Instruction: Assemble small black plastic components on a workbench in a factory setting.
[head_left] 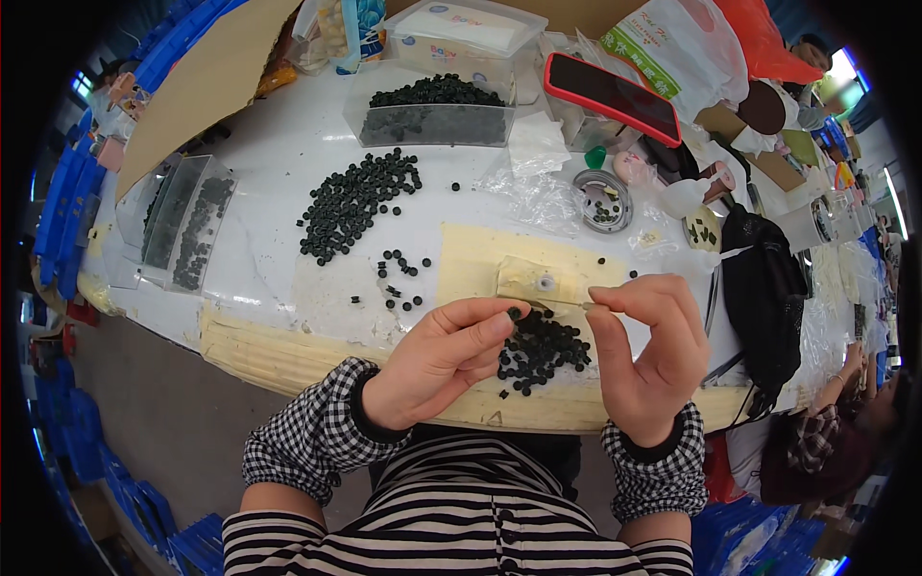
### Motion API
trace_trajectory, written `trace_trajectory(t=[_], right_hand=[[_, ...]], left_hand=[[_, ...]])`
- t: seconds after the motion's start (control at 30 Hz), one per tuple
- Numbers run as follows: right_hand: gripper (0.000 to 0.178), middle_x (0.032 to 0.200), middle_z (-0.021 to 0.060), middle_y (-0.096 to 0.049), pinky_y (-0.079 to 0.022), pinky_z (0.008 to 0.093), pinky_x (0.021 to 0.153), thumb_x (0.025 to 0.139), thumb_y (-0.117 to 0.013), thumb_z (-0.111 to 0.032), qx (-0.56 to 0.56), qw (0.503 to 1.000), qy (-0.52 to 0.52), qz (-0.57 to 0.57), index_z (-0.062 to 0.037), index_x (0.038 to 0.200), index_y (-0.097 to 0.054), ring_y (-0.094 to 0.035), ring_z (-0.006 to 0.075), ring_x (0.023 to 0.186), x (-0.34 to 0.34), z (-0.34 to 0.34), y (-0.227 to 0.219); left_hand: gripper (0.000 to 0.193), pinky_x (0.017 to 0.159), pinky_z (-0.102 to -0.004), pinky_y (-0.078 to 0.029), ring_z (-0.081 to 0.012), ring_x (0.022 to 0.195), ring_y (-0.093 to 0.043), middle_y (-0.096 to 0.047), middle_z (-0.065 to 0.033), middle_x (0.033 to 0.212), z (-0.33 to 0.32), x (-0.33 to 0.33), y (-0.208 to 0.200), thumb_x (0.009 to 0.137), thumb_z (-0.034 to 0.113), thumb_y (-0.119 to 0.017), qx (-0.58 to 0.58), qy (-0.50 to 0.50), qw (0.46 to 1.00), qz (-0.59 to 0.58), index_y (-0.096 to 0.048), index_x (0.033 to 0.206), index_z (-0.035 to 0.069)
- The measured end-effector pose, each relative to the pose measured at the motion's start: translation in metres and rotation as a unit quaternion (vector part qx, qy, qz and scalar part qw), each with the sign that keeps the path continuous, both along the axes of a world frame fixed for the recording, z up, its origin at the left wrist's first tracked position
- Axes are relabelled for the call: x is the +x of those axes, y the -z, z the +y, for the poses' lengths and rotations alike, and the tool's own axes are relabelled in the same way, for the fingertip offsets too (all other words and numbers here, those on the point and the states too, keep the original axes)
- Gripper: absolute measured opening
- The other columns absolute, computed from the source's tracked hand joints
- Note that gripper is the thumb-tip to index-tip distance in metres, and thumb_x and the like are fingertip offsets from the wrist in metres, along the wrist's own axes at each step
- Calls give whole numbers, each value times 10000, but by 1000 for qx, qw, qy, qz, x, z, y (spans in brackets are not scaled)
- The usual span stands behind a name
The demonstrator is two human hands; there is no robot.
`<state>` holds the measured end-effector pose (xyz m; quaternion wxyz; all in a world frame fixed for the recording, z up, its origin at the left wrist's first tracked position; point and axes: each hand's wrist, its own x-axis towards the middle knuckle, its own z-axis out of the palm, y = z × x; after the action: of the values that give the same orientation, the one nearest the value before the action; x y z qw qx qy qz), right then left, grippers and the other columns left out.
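Left grip (447,355) pinches a dark disc (515,313); right grip (658,341), a thin stick (587,305). Loose pieces (545,353) heap at six o'clock from the yellow block (519,278).

Workshop, white worktable (269,211), blue plastic bins (69,230), heaped black parts (351,206)

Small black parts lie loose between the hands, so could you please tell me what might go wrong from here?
The black part pinched in the left hand might slip and be lost among the similar pile between the hands. A checked sleeve could sweep loose pieces over the table's near edge.
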<state>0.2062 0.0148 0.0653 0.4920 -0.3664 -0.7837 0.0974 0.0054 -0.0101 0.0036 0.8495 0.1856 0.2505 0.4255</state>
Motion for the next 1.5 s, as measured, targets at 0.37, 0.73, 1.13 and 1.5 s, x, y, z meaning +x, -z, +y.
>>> trace_trajectory(t=[0.37, 0.73, 1.13, 1.5], right_hand=[[87, 900, 121, -674, -546, 244, 730, 965, -541, -37, -239, 944, -124, 193, 46, 989, -534, -680, 144, 826, -11, -2, 25], [87, 906, 123, -664, -550, 250, 733, 961, -547, -32, -237, 943, -132, 191, 53, 978, -533, -675, 145, 827, -12, -1, 26], [86, 842, 105, -627, -508, 295, 650, 864, -667, -34, -47, 997, 45, -34, 8, 876, -593, -623, 222, 727, -5, 11, 24], [267, 822, 69, -611, -452, 334, 635, 754, -724, -11, 20, 990, 66, -119, -23, 1016, -674, -550, 250, 727, -4, 8, 25]], left_hand=[[223, 532, -217, -259, -60, 558, -267, -341, 73, 639, -2, 1, 8, 994, 147, -532, 16, 16, 1000, -7, -642, 1174, 76], [227, 525, -212, -255, -57, 554, -262, -363, 72, 648, -2, 1, 9, 987, 147, -547, 17, 11, 1000, -7, -642, 1179, 74], [198, 518, -191, -268, -22, 558, -333, -433, 85, 631, -3, 6, 1, 891, 68, -679, 221, -152, 915, 303, -712, 1084, 34], [257, 512, -225, -274, -52, 531, -326, -348, 44, 575, -5, 3, -2, 798, 3, -736, 373, -236, 791, 423, -733, 1048, 59]])
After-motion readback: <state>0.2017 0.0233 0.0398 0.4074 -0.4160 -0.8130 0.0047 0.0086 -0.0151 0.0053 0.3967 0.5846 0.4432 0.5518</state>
